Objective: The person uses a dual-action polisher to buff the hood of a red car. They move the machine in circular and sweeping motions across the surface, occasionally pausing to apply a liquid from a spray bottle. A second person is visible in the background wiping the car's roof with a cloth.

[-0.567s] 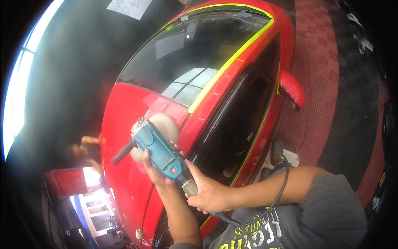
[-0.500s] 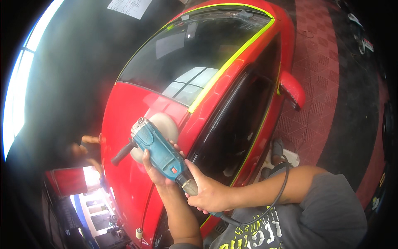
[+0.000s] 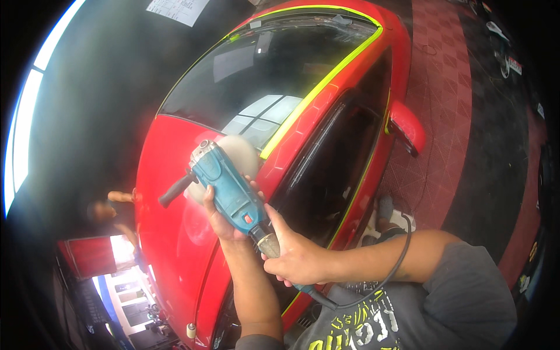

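Observation:
A teal power polisher [image 3: 232, 189] with a black side handle [image 3: 177, 190] lies over the red car roof [image 3: 169, 175]. Its round off-white pad [image 3: 240, 153] rests on or just over the paint beside the windshield's lower corner. My left hand [image 3: 219, 219] cradles the polisher's body from below, fingers wrapped round both sides. Closed round the rear grip, my right hand [image 3: 298, 256] sits where the dark cord [image 3: 399, 262] leaves the tool. A pale smear [image 3: 199, 224] shows on the roof below the pad.
Yellow-green tape [image 3: 324, 90] edges the dark windshield [image 3: 233, 81]. A red side mirror [image 3: 408, 128] juts out at right, above red floor tiles [image 3: 437, 105]. Another person's arm [image 3: 121, 197] reaches the car's left side. A short antenna [image 3: 191, 331] stands on the roof.
Both hands have carried the polisher upward, nearer the windshield's lower corner, uncovering the pale smear. The grip is unchanged. The whole view has shifted slightly.

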The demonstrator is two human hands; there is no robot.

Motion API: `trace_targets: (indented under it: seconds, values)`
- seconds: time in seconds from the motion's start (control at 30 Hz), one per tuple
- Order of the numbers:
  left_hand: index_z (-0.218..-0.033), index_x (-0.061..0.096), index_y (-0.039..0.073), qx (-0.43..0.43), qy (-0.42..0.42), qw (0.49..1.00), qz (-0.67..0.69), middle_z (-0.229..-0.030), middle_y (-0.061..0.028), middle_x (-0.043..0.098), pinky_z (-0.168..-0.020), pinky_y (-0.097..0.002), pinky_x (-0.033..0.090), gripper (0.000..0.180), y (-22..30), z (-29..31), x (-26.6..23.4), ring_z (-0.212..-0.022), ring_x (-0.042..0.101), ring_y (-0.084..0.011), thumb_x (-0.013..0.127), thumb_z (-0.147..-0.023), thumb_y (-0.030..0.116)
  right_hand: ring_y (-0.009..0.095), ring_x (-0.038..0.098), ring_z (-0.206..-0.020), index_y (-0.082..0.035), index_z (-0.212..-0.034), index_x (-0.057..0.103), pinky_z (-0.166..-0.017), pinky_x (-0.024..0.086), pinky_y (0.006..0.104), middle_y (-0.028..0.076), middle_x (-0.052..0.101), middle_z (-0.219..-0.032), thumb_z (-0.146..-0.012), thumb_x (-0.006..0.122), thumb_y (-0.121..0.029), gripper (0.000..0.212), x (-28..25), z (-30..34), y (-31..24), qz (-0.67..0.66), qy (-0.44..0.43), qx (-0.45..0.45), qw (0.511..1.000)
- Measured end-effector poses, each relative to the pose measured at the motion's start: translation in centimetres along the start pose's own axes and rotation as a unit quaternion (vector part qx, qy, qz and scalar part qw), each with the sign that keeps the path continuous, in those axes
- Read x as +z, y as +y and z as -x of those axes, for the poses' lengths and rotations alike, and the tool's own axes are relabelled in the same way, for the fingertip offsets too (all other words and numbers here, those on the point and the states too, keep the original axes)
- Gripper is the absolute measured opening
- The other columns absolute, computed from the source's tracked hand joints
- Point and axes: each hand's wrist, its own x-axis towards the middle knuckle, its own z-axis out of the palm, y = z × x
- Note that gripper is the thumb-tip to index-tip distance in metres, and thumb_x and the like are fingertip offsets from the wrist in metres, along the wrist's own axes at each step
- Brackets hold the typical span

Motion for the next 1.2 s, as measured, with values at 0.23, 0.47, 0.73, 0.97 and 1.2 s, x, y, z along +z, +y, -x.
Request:
trace_targets:
  seconds: [0.23, 0.47, 0.73, 0.97, 1.2]
  values:
    - [-0.14, 0.058, -0.006, 0.016, 0.003, 1.0, 0.007, -0.123, -0.0234, 0.071, -0.094, -0.0552, 0.064, 0.072, 0.2, 1.3, -0.9, -0.113, 0.074, -0.0375, 0.063, -0.102, 0.055, 0.016, 0.064, -0.071, -0.018, -0.176, -0.015, -0.062, 0.059, 0.034, 0.012, 0.058, -0.117, -0.093, 0.064, 0.0, 0.116, 0.3, -0.4, 0.8, 0.009, -0.012, 0.023, 1.0]
    - [-0.14, 0.059, -0.005, 0.016, 0.001, 0.999, 0.034, -0.124, -0.0236, 0.07, -0.097, -0.0558, 0.063, 0.071, 0.3, 2.5, -1.6, -0.116, 0.073, -0.0377, 0.064, -0.102, 0.054, 0.015, 0.064, -0.07, -0.018, -0.176, -0.016, -0.062, 0.06, 0.0339, 0.012, 0.058, -0.118, -0.092, 0.065, -0.001, 0.118, 0.6, -0.3, 1.3, 0.014, -0.022, 0.045, 0.999]
    - [-0.141, 0.059, -0.006, 0.034, 0.019, 0.999, 0.018, -0.124, -0.0239, 0.07, -0.097, -0.056, 0.063, 0.07, 0.7, 4.0, -1.8, -0.116, 0.073, -0.038, 0.064, -0.103, 0.053, 0.015, 0.064, -0.07, -0.018, -0.176, -0.018, -0.062, 0.06, 0.0337, 0.012, 0.057, -0.117, -0.091, 0.064, 0.0, 0.119, 1.0, -0.4, 1.9, 0.003, -0.042, 0.049, 0.998]
    - [-0.142, 0.058, -0.007, 0.059, 0.021, 0.998, 0.03, -0.125, -0.0248, 0.07, -0.097, -0.0558, 0.063, 0.071, 1.0, 5.7, -2.9, -0.116, 0.073, -0.0386, 0.064, -0.103, 0.052, 0.015, 0.063, -0.068, -0.018, -0.175, -0.02, -0.06, 0.058, 0.0323, 0.012, 0.057, -0.115, -0.091, 0.064, 0.001, 0.12, 1.7, -1.0, 3.2, 0.009, -0.063, 0.054, 0.997]
    - [-0.144, 0.052, -0.01, 0.097, 0.044, 0.994, 0.02, -0.127, -0.0255, 0.066, -0.098, -0.0528, 0.062, 0.081, 1.4, 8.3, -4.5, -0.117, 0.07, -0.0368, 0.068, -0.101, 0.057, 0.015, 0.063, -0.067, -0.016, -0.175, -0.021, -0.06, 0.057, 0.0324, 0.013, 0.062, -0.103, -0.092, 0.064, -0.003, 0.119, 3.0, -1.2, 4.1, 0.025, -0.087, 0.063, 0.994]
